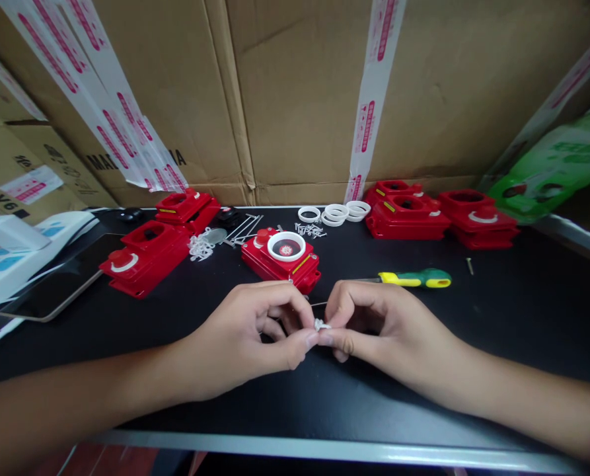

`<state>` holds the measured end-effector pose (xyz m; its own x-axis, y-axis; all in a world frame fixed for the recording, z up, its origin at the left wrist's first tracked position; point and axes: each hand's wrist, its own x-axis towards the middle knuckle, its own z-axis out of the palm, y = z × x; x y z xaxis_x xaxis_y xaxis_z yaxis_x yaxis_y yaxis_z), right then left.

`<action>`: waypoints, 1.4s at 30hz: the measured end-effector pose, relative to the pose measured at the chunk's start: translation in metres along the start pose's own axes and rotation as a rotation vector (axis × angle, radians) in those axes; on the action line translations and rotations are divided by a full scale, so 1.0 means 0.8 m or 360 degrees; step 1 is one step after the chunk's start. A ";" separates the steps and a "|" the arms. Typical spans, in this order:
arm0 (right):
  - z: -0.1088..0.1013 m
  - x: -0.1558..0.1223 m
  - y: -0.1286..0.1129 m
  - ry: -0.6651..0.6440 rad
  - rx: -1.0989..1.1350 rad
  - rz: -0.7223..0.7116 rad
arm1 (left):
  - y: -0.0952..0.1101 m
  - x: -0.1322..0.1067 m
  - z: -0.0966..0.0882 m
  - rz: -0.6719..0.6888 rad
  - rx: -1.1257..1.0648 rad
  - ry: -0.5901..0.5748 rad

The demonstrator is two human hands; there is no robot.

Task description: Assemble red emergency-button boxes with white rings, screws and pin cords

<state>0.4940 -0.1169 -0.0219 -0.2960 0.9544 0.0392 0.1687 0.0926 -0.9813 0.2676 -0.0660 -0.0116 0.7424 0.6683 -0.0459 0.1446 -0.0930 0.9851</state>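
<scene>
Close in front of me, my left hand point(269, 327) and my right hand point(368, 324) meet fingertip to fingertip. Both pinch a small white piece point(320, 324), mostly covered by fingers; its exact kind is too small to tell. A thin metal rod point(319, 304) shows just behind the fingertips, and I cannot tell whether a hand holds it. Just beyond my hands sits a red housing point(279, 258) with a white ring point(287, 246) around a dark round window. A screwdriver with a yellow and green handle point(416, 278) lies past my right hand.
Red housings stand at left point(146, 258) and right point(408, 215). Between them lie white rings point(335, 214), loose screws point(310, 230), metal rods point(245, 230) and a pile of white pieces point(201, 244). A phone point(61, 277), a power strip point(7, 254) and cardboard point(295, 99) border the table.
</scene>
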 end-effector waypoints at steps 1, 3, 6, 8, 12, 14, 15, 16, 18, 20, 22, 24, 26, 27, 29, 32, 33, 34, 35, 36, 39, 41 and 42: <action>0.000 0.000 0.000 0.0001 -0.0035 -0.0015 | 0.000 0.000 0.000 -0.0010 -0.0009 0.0006; 0.001 0.000 0.000 -0.0003 -0.0107 -0.0045 | 0.000 0.001 0.001 -0.0035 -0.0018 0.0006; 0.001 0.000 0.001 -0.0019 -0.0111 -0.0037 | 0.001 0.001 0.002 -0.0033 0.0007 0.0009; 0.001 0.000 0.002 -0.0035 -0.0074 0.0004 | 0.001 0.002 0.002 -0.0004 0.0043 0.0022; -0.001 0.001 0.005 -0.0059 -0.0012 0.0052 | 0.000 0.002 0.002 0.0058 0.0083 0.0030; -0.001 0.001 0.005 -0.0067 0.0003 0.0061 | 0.001 0.002 0.002 0.0073 0.0071 0.0012; -0.001 0.001 0.005 -0.0070 -0.0001 0.0061 | 0.001 0.001 0.002 0.0070 0.0059 0.0003; -0.001 0.001 0.005 -0.0073 -0.0009 0.0062 | 0.002 0.001 0.002 0.0056 0.0044 -0.0002; 0.000 0.001 0.004 -0.0072 -0.0030 0.0063 | 0.004 0.002 0.003 0.0012 0.0006 0.0001; 0.000 0.001 0.003 -0.0068 -0.0057 0.0071 | 0.005 0.002 0.004 -0.0029 -0.0030 0.0007; 0.000 0.001 0.002 -0.0068 -0.0078 0.0077 | 0.005 0.004 0.005 -0.0053 -0.0058 0.0015; 0.000 0.001 0.002 -0.0075 -0.0095 0.0082 | 0.004 0.005 0.004 -0.0080 -0.0080 0.0016; 0.000 0.001 0.003 -0.0084 -0.0105 0.0087 | 0.001 0.006 0.003 -0.0126 -0.0118 0.0015; 0.000 0.001 0.004 -0.0085 -0.0109 0.0083 | 0.000 0.006 0.002 -0.0157 -0.0146 0.0013; 0.000 0.001 0.005 -0.0083 -0.0111 0.0075 | -0.003 0.007 0.001 -0.0217 -0.0205 0.0006; 0.001 0.002 0.007 -0.0073 -0.0079 0.0080 | -0.003 0.009 -0.001 -0.0255 -0.0245 -0.0015; 0.001 0.003 0.008 -0.0077 -0.0059 0.0092 | -0.003 0.009 -0.001 -0.0259 -0.0241 -0.0016; 0.001 0.003 0.009 -0.0083 -0.0037 0.0106 | -0.002 0.010 -0.001 -0.0265 -0.0231 -0.0019; 0.002 0.003 0.009 -0.0094 -0.0014 0.0121 | -0.001 0.010 -0.001 -0.0270 -0.0220 -0.0015; 0.002 0.004 0.009 -0.0108 0.0009 0.0140 | -0.001 0.011 -0.001 -0.0274 -0.0209 -0.0006; 0.002 0.003 0.006 -0.0153 0.0116 0.0199 | 0.000 0.012 0.000 -0.0255 -0.0203 0.0023; 0.002 0.002 0.001 -0.0172 0.0173 0.0230 | -0.001 0.011 0.000 -0.0241 -0.0213 0.0048; 0.002 0.001 -0.002 -0.0181 0.0182 0.0239 | -0.002 0.011 0.001 -0.0235 -0.0218 0.0055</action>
<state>0.4918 -0.1167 -0.0209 -0.3808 0.9163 -0.1244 0.1131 -0.0874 -0.9897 0.2741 -0.0603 -0.0135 0.6966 0.6923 -0.1884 0.1585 0.1077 0.9815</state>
